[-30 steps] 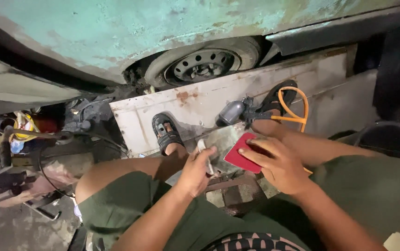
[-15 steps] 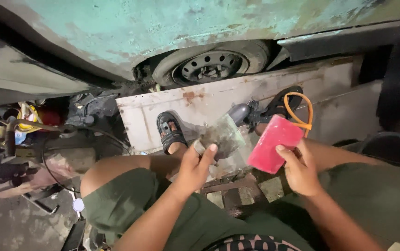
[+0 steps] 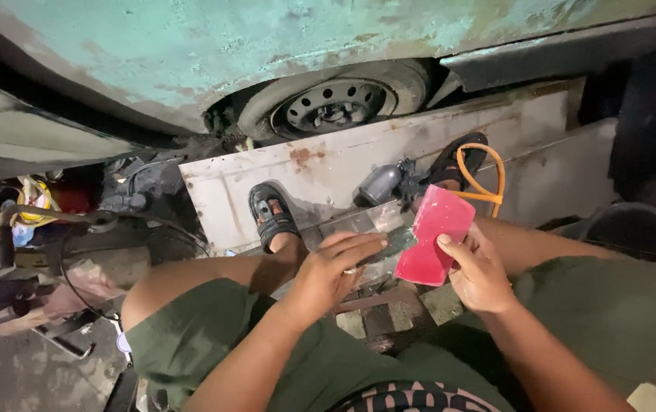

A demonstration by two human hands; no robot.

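Bright pinkish-red flat rectangular sheet (image 3: 435, 235), olive-green cloth shorts (image 3: 213, 343), orange looped hose (image 3: 482, 177), faded turquoise rust-flecked car body panel (image 3: 213, 46), black strapped sandal (image 3: 271, 216).

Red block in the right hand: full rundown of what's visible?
The red block is a flat, matte pinkish-red rectangle, looking rigid with clean straight edges. It is held tilted, its upper end toward the white metal panel. The right hand grips its lower right edge, thumb on the face. Its lower left edge sits beside the left hand; contact unclear.
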